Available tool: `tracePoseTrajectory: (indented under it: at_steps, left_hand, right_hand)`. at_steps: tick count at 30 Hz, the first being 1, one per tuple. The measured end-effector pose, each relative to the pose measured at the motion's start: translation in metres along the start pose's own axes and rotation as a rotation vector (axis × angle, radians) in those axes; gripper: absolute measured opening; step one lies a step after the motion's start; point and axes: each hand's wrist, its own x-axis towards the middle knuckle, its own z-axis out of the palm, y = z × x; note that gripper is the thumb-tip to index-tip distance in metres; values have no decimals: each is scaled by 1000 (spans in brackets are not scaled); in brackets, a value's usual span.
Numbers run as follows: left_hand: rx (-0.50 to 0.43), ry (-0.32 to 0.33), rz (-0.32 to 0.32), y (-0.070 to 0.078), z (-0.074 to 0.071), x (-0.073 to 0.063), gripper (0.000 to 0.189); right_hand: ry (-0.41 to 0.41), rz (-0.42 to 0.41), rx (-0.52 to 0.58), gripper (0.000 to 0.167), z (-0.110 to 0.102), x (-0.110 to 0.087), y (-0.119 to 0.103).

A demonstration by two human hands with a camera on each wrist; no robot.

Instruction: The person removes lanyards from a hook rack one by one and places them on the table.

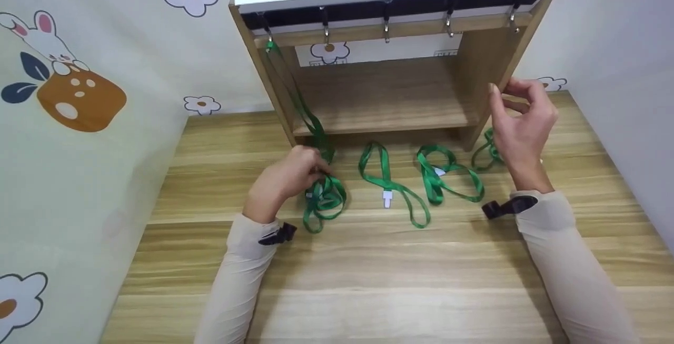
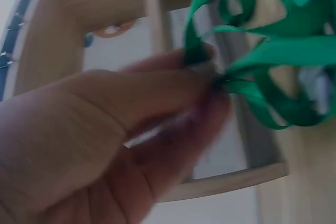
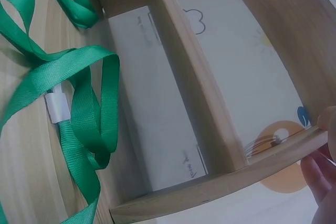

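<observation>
My left hand [image 1: 289, 178] pinches a green lanyard [image 2: 283, 51] between thumb and fingers, at the left end of the row on the table. Another green lanyard [image 1: 297, 99] hangs from the leftmost hook [image 1: 267, 30] of a wooden shelf [image 1: 384, 94] and reaches down beside this hand. My right hand [image 1: 524, 117] grips the front edge of the shelf's right side panel [image 3: 220, 182], thumb on one face and fingers on the other. Under the shelf's front lie more lanyards [image 1: 387, 180], one of them [image 1: 439, 173] with a white clip [image 3: 58, 107] showing.
More hooks [image 1: 387, 25] line the black strip across the shelf's top front. A further lanyard [image 1: 491, 149] lies partly behind the right hand. The wood-grain table [image 1: 400, 281] is bounded by walls [image 1: 105, 175] with flower and rabbit prints.
</observation>
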Motion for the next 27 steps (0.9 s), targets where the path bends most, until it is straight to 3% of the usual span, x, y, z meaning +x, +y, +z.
tracePoseTrajectory:
  at_steps: [5, 11, 13, 20, 27]
  left_hand:
    - [-14, -58, -24, -9, 14, 5, 24]
    - [42, -61, -94, -9, 20, 8, 16]
    - [70, -43, -84, -6, 22, 9, 11]
    - [101, 14, 47, 3, 28, 16, 8]
    - [128, -2, -12, 1, 32, 16, 9]
  right_hand:
    - [9, -17, 11, 24, 1, 0, 0]
    - [3, -10, 6, 25, 1, 1, -1]
    - [1, -4, 5, 25, 1, 1, -1]
    - [0, 12, 3, 27, 0, 2, -1]
    - [2, 8, 10, 26, 1, 1, 1]
